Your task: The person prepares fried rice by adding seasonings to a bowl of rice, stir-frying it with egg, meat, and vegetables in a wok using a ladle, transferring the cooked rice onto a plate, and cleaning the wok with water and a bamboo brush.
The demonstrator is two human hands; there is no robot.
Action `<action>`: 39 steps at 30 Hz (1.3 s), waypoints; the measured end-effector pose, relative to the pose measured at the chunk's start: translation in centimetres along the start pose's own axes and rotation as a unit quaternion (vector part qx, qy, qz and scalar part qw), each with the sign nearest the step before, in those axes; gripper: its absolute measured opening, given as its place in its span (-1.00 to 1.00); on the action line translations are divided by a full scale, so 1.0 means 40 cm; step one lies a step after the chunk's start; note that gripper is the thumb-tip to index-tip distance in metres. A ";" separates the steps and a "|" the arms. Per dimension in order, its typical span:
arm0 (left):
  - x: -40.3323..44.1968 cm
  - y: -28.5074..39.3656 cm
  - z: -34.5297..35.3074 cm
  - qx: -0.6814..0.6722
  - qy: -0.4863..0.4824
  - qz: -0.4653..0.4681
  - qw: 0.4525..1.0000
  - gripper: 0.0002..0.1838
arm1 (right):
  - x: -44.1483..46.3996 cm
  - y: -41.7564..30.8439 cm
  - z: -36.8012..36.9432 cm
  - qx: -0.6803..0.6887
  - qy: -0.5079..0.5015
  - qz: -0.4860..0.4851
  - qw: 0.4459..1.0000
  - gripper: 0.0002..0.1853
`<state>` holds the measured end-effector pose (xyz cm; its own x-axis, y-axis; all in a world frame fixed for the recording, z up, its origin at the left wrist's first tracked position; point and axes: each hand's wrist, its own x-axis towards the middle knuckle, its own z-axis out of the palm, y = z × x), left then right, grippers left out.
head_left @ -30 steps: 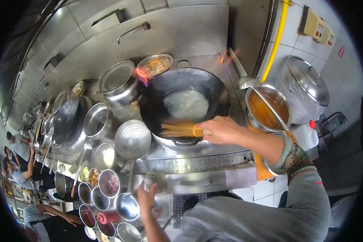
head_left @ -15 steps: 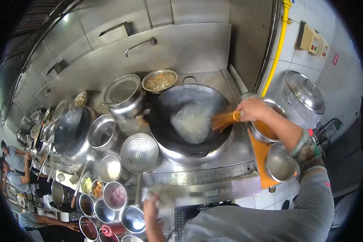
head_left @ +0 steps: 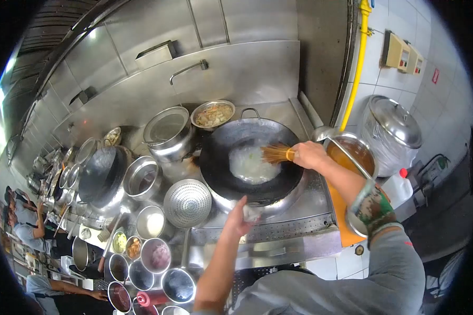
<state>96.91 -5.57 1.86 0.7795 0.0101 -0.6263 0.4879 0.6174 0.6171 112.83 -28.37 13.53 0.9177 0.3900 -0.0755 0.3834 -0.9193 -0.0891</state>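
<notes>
My right hand is closed round the bound end of a bamboo wok brush. The brush's bristles reach into a large black wok, over a pool of cloudy water. My left hand is at the wok's near rim, thumb pointing up. A pale, crumpled cloth is in its fingers; whether it touches the rim I cannot tell. Left of the wok lies a round perforated strainer.
Beyond the wok stand a bowl of cooked food and a covered pot. Several ingredient bowls, one with chopped onion, sit at lower left. A pot of brownish liquid with a ladle stands right. Co-workers are far left.
My left hand has moved up and right to the wok's near rim with the cloth. The brush has swung up and slightly left, its bristles now pointing more level.
</notes>
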 end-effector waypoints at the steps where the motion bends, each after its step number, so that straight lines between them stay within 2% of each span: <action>1: -0.001 0.001 -0.010 -0.037 -0.044 -0.005 0.998 -0.53 | -0.054 0.000 -0.038 0.030 0.037 0.001 0.999 -0.70; 2: 0.000 -0.003 -0.018 -0.074 -0.088 -0.013 0.993 -0.58 | -0.096 0.009 -0.065 0.059 0.072 0.004 0.996 -0.69; 5: 0.074 -0.011 -0.021 -0.119 -0.043 -0.081 0.989 -0.66 | -0.179 0.104 -0.076 0.174 0.150 -0.019 0.973 -0.53; 8: 0.066 -0.020 -0.009 -0.128 -0.068 -0.074 0.987 -0.67 | -0.273 0.163 -0.059 0.249 0.184 -0.005 0.951 -0.49; 9: 0.064 -0.022 -0.003 -0.127 -0.066 -0.073 0.987 -0.67 | -0.308 0.186 -0.054 0.251 0.183 -0.005 0.951 -0.49; 11: 0.056 -0.019 -0.007 -0.148 -0.082 -0.051 0.984 -0.68 | -0.372 0.214 -0.032 0.389 0.128 0.067 0.910 -0.46; 12: 0.109 -0.023 -0.025 -0.164 -0.078 -0.092 0.979 -0.69 | -0.399 0.219 -0.013 0.388 0.116 0.068 0.912 -0.46; 15: 0.091 -0.057 -0.003 -0.163 -0.023 -0.055 0.985 -0.76 | -0.449 0.231 0.011 0.480 0.138 0.126 0.857 -0.48; 16: 0.050 -0.064 0.011 -0.176 -0.023 -0.021 0.984 -0.78 | -0.474 0.234 0.018 0.480 0.139 0.123 0.857 -0.48; 18: -0.050 -0.082 0.039 -0.192 -0.016 0.015 0.981 -0.80 | -0.524 0.240 0.037 0.554 0.142 0.107 0.813 -0.47; 20: -0.142 -0.083 0.066 -0.173 0.013 0.082 0.981 -0.67 | -0.559 0.242 0.063 0.585 0.148 0.092 0.792 -0.47; 21: -0.156 -0.067 0.063 -0.180 0.051 0.049 0.981 -0.67 | -0.578 0.239 0.082 0.613 0.153 0.087 0.771 -0.47; 22: -0.159 -0.053 0.051 -0.181 0.060 0.049 0.980 -0.67 | -0.588 0.236 0.103 0.617 0.144 0.087 0.769 -0.47; 24: -0.135 -0.008 0.031 -0.230 -0.020 0.034 0.972 -0.71 | -0.577 0.234 0.126 0.636 0.152 0.076 0.752 -0.48; 26: -0.131 0.043 0.038 -0.233 -0.027 0.054 0.971 -0.75 | -0.575 0.216 0.115 0.650 0.145 0.082 0.741 -0.48; 30: -0.102 0.162 -0.013 -0.226 0.016 0.100 0.969 -0.80 | -0.578 0.191 0.164 0.669 0.140 0.097 0.724 -0.49; 32: -0.099 0.231 -0.033 -0.181 0.060 0.125 0.974 -0.79 | -0.591 0.185 0.236 0.618 0.160 0.111 0.762 -0.47; 36: -0.062 0.337 -0.115 -0.126 0.120 0.221 0.960 -0.81 | -0.623 0.099 0.242 0.646 0.113 0.175 0.735 -0.48; 37: -0.052 0.372 -0.133 -0.140 0.103 0.237 0.956 -0.81 | -0.626 0.082 0.266 0.668 0.113 0.187 0.711 -0.48; 39: -0.035 0.427 -0.158 -0.136 0.117 0.267 0.947 -0.81 | -0.632 0.045 0.283 0.664 0.104 0.211 0.710 -0.48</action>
<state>101.66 9.94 10.28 0.7620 0.5325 -0.3685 -0.0950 0.6548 0.7498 89.13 -39.28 4.03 0.9702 -0.0485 -0.2375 -0.2394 -0.0380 -0.9702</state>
